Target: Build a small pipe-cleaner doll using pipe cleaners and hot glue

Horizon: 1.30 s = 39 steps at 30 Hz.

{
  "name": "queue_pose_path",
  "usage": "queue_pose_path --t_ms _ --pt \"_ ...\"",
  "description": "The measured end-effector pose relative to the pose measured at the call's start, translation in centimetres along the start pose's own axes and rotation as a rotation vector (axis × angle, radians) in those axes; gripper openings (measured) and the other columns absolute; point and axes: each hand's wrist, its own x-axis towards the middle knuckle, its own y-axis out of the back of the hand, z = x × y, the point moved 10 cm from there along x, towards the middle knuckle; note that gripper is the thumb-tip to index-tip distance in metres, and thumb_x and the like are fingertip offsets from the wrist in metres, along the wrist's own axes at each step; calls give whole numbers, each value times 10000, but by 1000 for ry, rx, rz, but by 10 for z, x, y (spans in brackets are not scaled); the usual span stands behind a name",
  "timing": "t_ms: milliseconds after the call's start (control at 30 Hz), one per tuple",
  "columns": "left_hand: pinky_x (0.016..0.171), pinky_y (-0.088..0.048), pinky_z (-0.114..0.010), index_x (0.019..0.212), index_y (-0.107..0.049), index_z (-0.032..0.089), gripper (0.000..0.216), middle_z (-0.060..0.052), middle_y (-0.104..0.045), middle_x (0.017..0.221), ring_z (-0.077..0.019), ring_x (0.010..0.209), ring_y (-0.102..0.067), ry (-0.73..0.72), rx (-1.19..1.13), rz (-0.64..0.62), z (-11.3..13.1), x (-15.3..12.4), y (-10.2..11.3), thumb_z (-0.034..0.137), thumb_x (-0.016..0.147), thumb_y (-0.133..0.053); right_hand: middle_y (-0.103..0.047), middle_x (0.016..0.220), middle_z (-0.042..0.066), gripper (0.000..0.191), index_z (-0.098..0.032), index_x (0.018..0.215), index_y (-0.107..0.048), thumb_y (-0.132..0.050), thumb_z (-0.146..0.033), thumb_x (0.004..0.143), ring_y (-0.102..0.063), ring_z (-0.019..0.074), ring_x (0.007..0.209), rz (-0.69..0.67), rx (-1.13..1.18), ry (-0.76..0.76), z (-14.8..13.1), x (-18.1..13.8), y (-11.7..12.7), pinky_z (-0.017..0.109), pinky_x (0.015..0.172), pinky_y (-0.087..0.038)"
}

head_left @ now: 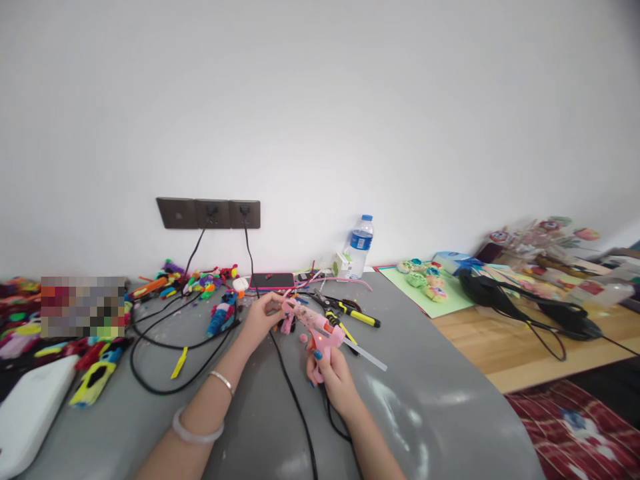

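Observation:
A pink hot glue gun (313,320) is gripped in my right hand (334,379), its nozzle pointing to the upper left and a small light glowing on its body. From its back end sticks a translucent glue stick (370,357). At the nozzle, my left hand (263,317) pinches a small pink piece (287,325); the fingers and the gun partly hide it, so its exact kind does not show. Just behind the gun lie pliers with yellow-and-black handles (360,313). Close to my left wrist is a blue pipe-cleaner bundle (223,317).
Black cables (290,380) loop over the grey table (260,427) up to wall sockets (210,213). A phone (273,281) and a water bottle (361,245) are by the wall. Colourful bundles (97,377) and a white box-like object (37,413) sit left; green paper (445,307) lies right.

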Motion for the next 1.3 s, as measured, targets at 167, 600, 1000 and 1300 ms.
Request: queue_pose_path --t_ms 167,600,1000,1300 --pt "688 -514 -275 795 -639 161 215 -55 -697 853 -168 755 -655 -15 12 -16 3 0 -2 298 681 -758 -491 459 -39 490 -158 894 -521 -439 -640 902 -358 95 406 3 0 -9 -4 0 -1 231 444 -266" --pt "691 -527 -278 793 -615 172 242 -51 -703 850 -184 786 -672 -9 12 11 2 0 2 304 660 -767 -475 444 -38 527 -169 807 -524 -421 -680 882 -363 103 407 52 -55 -22 -5 1 3 249 459 -276" --pt "668 -530 -269 791 -619 169 243 -47 -696 840 -177 771 -666 -11 13 30 1 0 4 295 650 -773 -475 452 -42 527 -156 879 -532 -433 -673 883 -354 100 407 29 -31 -43 0 0 2 246 449 -249" --pt "695 -529 -279 787 -628 171 226 -45 -695 837 -172 760 -660 -34 21 12 4 0 1 298 659 -764 -493 467 -34 487 -169 870 -501 -418 -648 903 -365 101 410 -33 -47 -28 -1 -1 -3 230 439 -263"
